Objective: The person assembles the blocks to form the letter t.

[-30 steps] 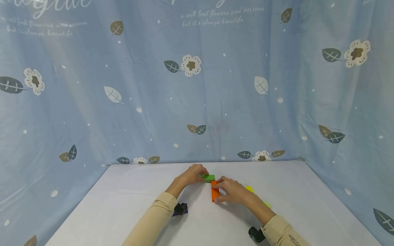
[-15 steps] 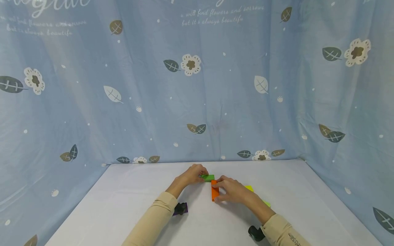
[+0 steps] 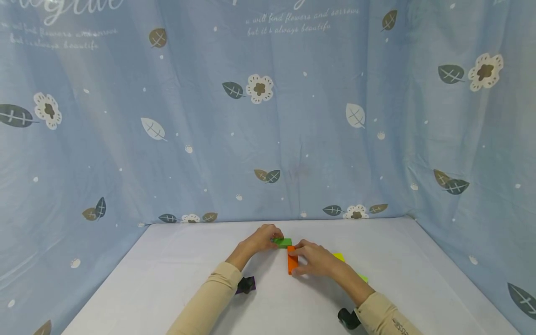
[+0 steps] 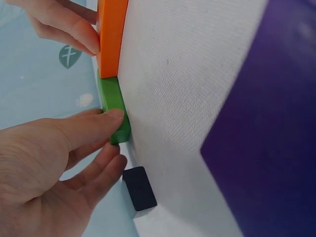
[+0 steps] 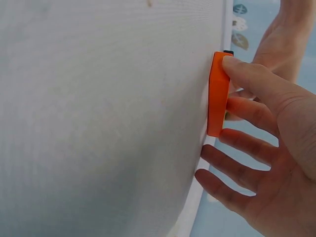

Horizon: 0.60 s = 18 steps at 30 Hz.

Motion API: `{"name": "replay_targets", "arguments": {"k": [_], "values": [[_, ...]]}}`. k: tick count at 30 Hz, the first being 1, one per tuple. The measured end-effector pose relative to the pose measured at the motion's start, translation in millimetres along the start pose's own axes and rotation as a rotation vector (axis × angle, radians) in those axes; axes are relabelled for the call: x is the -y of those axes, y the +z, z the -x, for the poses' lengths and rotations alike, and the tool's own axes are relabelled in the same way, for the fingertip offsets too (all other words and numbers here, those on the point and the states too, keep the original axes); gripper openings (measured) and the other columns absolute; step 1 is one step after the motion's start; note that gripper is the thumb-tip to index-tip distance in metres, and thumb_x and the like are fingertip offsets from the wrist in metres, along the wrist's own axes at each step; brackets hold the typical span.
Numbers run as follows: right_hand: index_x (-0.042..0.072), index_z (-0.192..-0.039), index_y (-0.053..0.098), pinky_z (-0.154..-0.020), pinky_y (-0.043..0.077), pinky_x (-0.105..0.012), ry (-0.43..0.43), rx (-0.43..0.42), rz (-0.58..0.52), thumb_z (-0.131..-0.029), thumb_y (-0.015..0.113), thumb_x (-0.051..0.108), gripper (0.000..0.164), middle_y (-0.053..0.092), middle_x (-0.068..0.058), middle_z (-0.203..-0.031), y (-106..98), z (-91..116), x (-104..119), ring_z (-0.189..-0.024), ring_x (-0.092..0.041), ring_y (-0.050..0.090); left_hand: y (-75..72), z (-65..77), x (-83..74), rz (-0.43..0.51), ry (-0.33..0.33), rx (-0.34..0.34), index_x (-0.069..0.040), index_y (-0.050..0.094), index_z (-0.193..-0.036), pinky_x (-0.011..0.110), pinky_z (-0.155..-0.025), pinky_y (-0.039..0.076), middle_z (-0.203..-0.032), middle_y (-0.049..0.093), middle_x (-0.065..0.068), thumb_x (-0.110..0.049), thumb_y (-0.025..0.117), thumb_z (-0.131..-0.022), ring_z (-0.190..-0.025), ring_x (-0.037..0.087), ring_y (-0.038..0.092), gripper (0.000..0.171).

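Observation:
My left hand (image 3: 260, 237) pinches a green block (image 3: 285, 242) lying on the white table, thumb on its near side in the left wrist view. With thumb and fingers at its ends, my right hand (image 3: 317, 259) holds an orange block (image 3: 292, 266), whose long side points toward me. The far end of the orange block (image 4: 109, 44) meets the right part of the green block (image 4: 111, 91), at about a right angle. A small black block (image 4: 140, 188) is just beyond my left fingertips in the left wrist view; the left hand hides it in the head view.
A purple block (image 3: 252, 284) lies near my left wrist, partly behind the black wrist camera (image 3: 244, 284). Bright yellow block (image 3: 339, 256) and yellow-green block (image 3: 363, 278) are partly hidden by my right forearm. A blue patterned curtain (image 3: 293, 139) surrounds the table (image 3: 176, 260).

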State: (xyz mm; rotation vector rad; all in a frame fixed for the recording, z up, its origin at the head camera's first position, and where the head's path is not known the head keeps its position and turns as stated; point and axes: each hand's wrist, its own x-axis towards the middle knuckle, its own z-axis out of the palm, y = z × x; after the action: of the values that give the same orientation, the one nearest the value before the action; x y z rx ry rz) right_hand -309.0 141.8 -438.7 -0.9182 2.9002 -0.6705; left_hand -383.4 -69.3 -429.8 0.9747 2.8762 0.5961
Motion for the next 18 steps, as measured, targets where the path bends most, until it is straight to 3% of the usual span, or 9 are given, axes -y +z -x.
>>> {"name": "replay_targets", "arguments": {"k": [18], "values": [[0.009,-0.123,0.069,-0.093,0.049,-0.056,0.0,-0.002,-0.011,-0.079,0.081,0.036,0.053,0.06,-0.008,-0.122,-1.2,0.2,1.7,-0.107,-0.029,0.06,-0.1,1.8,1.5,0.007,0.033,-0.011,-0.002,0.073,-0.109,0.04,-0.091,0.055,-0.105,0.069,0.013,-0.001,0.076,-0.082,-0.1,0.027,0.065,0.027]]}}
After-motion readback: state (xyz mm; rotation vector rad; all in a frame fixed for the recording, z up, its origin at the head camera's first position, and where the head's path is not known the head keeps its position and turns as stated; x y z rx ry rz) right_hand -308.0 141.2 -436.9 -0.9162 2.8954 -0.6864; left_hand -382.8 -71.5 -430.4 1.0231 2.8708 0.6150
